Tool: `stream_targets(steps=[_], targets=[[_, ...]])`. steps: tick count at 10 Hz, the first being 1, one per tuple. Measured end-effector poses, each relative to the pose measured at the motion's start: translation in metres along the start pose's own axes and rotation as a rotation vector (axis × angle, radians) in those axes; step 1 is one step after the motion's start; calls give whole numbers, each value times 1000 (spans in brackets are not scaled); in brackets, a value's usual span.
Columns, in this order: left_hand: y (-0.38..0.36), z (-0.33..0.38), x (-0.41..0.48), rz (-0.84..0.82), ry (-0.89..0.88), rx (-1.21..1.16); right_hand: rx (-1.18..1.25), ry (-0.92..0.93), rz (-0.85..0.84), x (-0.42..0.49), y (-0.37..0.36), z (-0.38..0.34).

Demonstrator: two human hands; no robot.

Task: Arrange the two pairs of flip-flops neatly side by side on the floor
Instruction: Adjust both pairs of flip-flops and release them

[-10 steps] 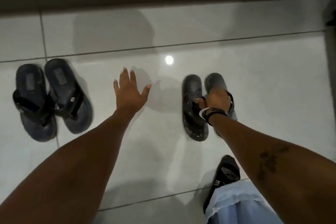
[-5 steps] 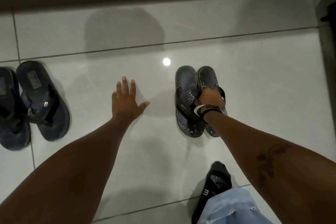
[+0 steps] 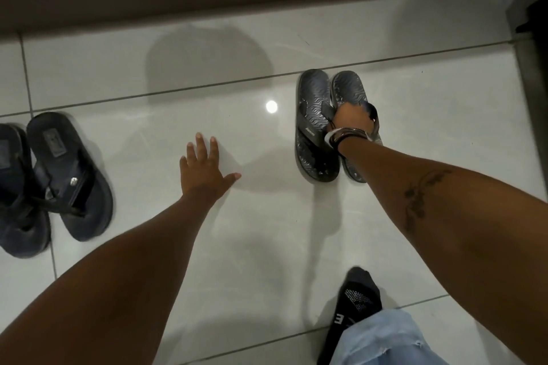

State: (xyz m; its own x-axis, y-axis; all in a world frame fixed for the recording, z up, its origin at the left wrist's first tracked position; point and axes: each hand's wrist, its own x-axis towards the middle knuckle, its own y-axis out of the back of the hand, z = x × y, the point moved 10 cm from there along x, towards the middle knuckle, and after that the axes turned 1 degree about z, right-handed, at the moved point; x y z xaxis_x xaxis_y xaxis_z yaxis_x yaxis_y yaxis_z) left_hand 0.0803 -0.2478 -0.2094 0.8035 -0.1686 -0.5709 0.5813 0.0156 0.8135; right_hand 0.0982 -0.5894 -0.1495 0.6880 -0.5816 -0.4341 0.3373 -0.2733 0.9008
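Clearly the grey pair (image 3: 329,127) is the one being worked on: its two patterned flip-flops lie flat on the tiled floor (image 3: 267,231), soles touching along their inner edges and toes pointing toward the dark wall edge at the far side of the floor. The right hand (image 3: 351,120) sits on top of them at the straps, fingers curled down; it seems to be closed on the straps of both at once (the fingertips are hidden and a little blurred, so exactly how much strap it has is unclear). Gripping at the straps probably lets one hand keep both soles squared together while nudging them into line.

The dark pair (image 3: 50,184) lies well apart from the grey pair, near the left edge of the view, beside a grout line. These two are less tidy: they overlap at the straps and splay slightly, so by my judgement they need straightening and bringing closer before the task can count as done.

Between the two pairs, the left hand (image 3: 204,170) is spread wide, fingers and thumb apart, holding nothing; whether the palm is pressed to the tile or just above it cannot be told. It looks like a brace for the lean forward. Near the bottom edge, a foot in a black sock (image 3: 353,311) stands under a pale denim hem (image 3: 382,341).
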Motion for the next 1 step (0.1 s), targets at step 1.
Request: stream_targets(steps=[1], targets=[[23,-1,-5,22,49,3,41,4,-32,-8,8,1]])
